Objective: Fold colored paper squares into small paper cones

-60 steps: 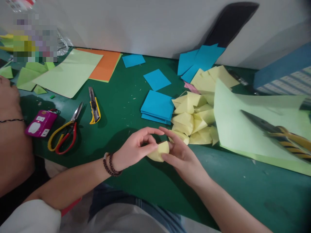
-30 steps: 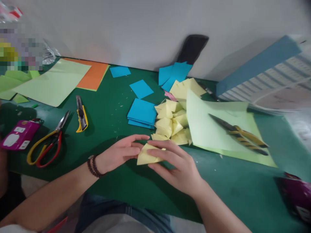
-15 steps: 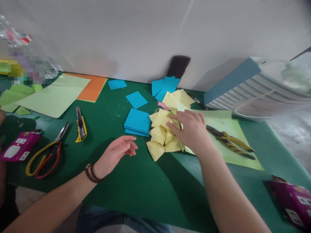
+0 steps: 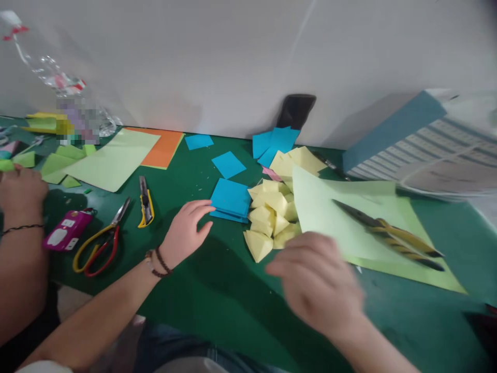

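My left hand (image 4: 187, 230) has its fingers apart, with the fingertips at the left edge of a stack of blue paper squares (image 4: 231, 197); I cannot tell whether they touch it. To the right of that stack lies a cluster of folded yellow paper pieces (image 4: 267, 215). Blurred by motion, my right hand (image 4: 320, 285) is above the table in front of the cluster, its fingers curled; whether anything is in them I cannot make out. Beyond it, pliers (image 4: 384, 233) with yellow and black handles rest on light green paper sheets (image 4: 330, 207).
On the left are a utility knife (image 4: 145, 202), scissors (image 4: 103, 238) and a purple box (image 4: 69, 229). Another person's hand (image 4: 21, 191) rests beside green paper pieces. A plastic bottle (image 4: 50, 72), dark phone (image 4: 297, 111) and blue-and-white box (image 4: 399, 134) stand along the wall.
My right hand has left the yellow cluster and moved back toward me. My left hand is now nearer the blue stack. The view has shifted left, showing more of the other person's arm.
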`<control>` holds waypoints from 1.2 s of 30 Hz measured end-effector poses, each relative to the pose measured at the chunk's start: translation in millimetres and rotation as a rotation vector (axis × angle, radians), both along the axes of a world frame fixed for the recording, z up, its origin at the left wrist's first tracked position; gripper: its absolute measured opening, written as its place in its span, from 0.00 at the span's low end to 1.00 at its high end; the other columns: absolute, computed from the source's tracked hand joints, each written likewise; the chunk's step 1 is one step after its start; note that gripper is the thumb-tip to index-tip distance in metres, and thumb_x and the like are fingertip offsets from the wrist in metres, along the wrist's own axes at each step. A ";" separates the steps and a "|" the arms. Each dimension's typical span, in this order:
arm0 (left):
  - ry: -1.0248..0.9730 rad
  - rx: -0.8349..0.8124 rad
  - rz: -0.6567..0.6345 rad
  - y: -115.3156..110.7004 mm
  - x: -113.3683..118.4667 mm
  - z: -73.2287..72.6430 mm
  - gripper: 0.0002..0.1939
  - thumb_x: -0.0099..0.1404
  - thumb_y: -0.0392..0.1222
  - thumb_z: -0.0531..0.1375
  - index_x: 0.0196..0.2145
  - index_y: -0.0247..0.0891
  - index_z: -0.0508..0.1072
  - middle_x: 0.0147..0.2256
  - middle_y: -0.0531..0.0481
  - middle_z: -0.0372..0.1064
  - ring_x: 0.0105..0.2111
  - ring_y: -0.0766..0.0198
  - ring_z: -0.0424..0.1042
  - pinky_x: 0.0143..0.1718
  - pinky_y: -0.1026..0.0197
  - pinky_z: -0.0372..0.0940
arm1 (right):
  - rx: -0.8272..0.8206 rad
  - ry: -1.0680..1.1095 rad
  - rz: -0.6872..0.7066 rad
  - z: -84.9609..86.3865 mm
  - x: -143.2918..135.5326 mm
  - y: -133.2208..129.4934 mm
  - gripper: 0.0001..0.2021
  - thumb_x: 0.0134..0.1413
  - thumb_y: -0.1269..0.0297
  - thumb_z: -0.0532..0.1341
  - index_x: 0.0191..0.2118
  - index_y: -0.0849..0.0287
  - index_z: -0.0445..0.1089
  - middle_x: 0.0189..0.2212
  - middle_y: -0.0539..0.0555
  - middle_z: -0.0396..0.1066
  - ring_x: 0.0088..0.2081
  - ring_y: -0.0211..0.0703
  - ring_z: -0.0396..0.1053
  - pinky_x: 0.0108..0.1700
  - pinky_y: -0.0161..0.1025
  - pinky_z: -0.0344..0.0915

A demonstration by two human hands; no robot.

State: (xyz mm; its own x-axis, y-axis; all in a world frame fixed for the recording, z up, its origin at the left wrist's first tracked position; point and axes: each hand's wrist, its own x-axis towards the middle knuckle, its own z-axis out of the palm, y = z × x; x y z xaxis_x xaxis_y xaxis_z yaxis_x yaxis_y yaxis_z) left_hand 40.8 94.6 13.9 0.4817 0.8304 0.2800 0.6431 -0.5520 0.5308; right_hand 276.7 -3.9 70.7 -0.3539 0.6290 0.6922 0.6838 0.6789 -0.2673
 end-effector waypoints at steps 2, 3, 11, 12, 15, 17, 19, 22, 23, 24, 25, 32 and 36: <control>0.131 0.074 -0.087 14.6 10.1 -0.4 0.18 0.64 0.34 0.58 0.52 0.34 0.70 0.58 0.39 0.64 0.59 0.50 0.63 0.60 0.46 0.59 | -0.049 -0.110 0.128 -27.6 -15.5 -5.7 0.10 0.52 0.77 0.58 0.32 0.54 0.70 0.25 0.50 0.72 0.31 0.43 0.67 0.36 0.43 0.64; 0.181 0.105 -0.120 22.2 16.3 -1.4 0.19 0.64 0.34 0.60 0.53 0.33 0.69 0.60 0.38 0.62 0.60 0.49 0.61 0.61 0.45 0.58 | -0.064 -0.127 0.156 -40.4 -21.9 -7.4 0.10 0.55 0.77 0.56 0.32 0.55 0.70 0.25 0.50 0.71 0.31 0.42 0.66 0.37 0.42 0.64; 0.293 0.160 -0.147 45.6 34.5 -8.0 0.06 0.66 0.34 0.59 0.37 0.38 0.77 0.39 0.49 0.79 0.40 0.59 0.77 0.57 0.47 0.62 | -0.107 -0.267 0.136 -78.4 -21.0 -1.9 0.15 0.62 0.77 0.50 0.32 0.59 0.71 0.27 0.52 0.71 0.32 0.38 0.66 0.42 0.39 0.61; 0.288 0.161 -0.125 43.7 31.7 -8.0 0.05 0.66 0.35 0.60 0.36 0.38 0.77 0.37 0.49 0.79 0.39 0.59 0.77 0.56 0.48 0.63 | -0.103 -0.280 0.098 -79.1 -17.9 1.3 0.14 0.61 0.78 0.50 0.31 0.59 0.71 0.26 0.52 0.70 0.32 0.38 0.66 0.41 0.39 0.61; 0.282 0.154 -0.099 37.9 23.7 -5.0 0.05 0.61 0.42 0.66 0.32 0.38 0.78 0.34 0.50 0.79 0.36 0.59 0.77 0.53 0.49 0.65 | -0.098 -0.282 0.008 -79.7 -11.5 9.1 0.14 0.61 0.78 0.51 0.32 0.59 0.72 0.26 0.53 0.70 0.32 0.38 0.66 0.41 0.38 0.61; 0.278 0.133 -0.106 39.1 22.3 0.7 0.11 0.57 0.49 0.69 0.33 0.40 0.78 0.34 0.51 0.79 0.36 0.59 0.77 0.51 0.52 0.66 | -0.094 -0.258 0.002 -78.6 -11.1 10.1 0.14 0.61 0.78 0.51 0.32 0.60 0.72 0.26 0.53 0.71 0.32 0.38 0.67 0.42 0.38 0.61; 0.275 0.097 -0.085 48.5 27.0 8.4 0.15 0.58 0.54 0.67 0.36 0.40 0.78 0.37 0.52 0.79 0.39 0.61 0.76 0.47 0.58 0.68 | -0.081 -0.229 0.025 -76.3 -13.4 7.9 0.14 0.61 0.77 0.51 0.33 0.59 0.72 0.28 0.53 0.72 0.33 0.38 0.68 0.43 0.39 0.62; 0.310 0.081 0.001 79.2 45.9 16.8 0.12 0.69 0.47 0.58 0.43 0.38 0.76 0.45 0.48 0.76 0.46 0.61 0.74 0.49 0.60 0.67 | -0.060 -0.204 0.070 -72.3 -17.6 3.5 0.13 0.62 0.76 0.51 0.34 0.58 0.72 0.29 0.53 0.73 0.35 0.38 0.69 0.45 0.40 0.63; 0.326 0.084 0.029 91.8 54.2 17.1 0.12 0.69 0.43 0.57 0.47 0.36 0.75 0.48 0.45 0.74 0.49 0.59 0.72 0.51 0.58 0.65 | -0.055 -0.196 0.079 -71.0 -18.2 2.8 0.13 0.62 0.76 0.51 0.34 0.58 0.72 0.29 0.53 0.73 0.35 0.38 0.69 0.46 0.41 0.63; 0.347 0.081 0.045 104.1 62.5 16.1 0.14 0.68 0.40 0.59 0.49 0.34 0.73 0.50 0.43 0.73 0.51 0.57 0.71 0.53 0.56 0.65 | -0.052 -0.185 0.084 -70.0 -18.3 2.5 0.13 0.62 0.76 0.51 0.33 0.58 0.72 0.29 0.53 0.73 0.35 0.38 0.69 0.46 0.41 0.63; 0.373 0.072 0.054 115.1 70.6 13.9 0.16 0.66 0.39 0.61 0.50 0.33 0.72 0.50 0.41 0.72 0.51 0.54 0.71 0.52 0.55 0.65 | -0.050 -0.172 0.085 -69.0 -17.8 2.7 0.13 0.62 0.76 0.51 0.33 0.58 0.71 0.29 0.53 0.73 0.34 0.38 0.69 0.47 0.41 0.63; 0.483 0.009 0.088 142.0 97.1 -8.6 0.18 0.69 0.46 0.58 0.53 0.35 0.67 0.50 0.43 0.67 0.46 0.57 0.71 0.46 0.49 0.69 | -0.058 -0.146 0.070 -69.1 -11.7 2.0 0.13 0.62 0.76 0.51 0.33 0.58 0.71 0.29 0.52 0.73 0.34 0.36 0.69 0.52 0.41 0.62; 0.463 0.011 0.144 147.7 94.2 -8.0 0.15 0.69 0.45 0.58 0.50 0.35 0.70 0.49 0.43 0.69 0.46 0.57 0.71 0.47 0.51 0.69 | -0.083 -0.153 0.069 -73.3 -14.0 0.7 0.13 0.63 0.75 0.52 0.33 0.57 0.71 0.29 0.51 0.72 0.34 0.37 0.69 0.53 0.43 0.62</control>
State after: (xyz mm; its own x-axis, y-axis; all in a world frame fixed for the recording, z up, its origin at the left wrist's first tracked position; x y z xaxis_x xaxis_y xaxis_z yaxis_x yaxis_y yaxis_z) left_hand 135.0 242.4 5.9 0.4377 0.8962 0.0723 0.8809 -0.4436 0.1651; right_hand 262.7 -3.2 -2.6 -0.4950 0.6525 0.5738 0.6734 0.7054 -0.2212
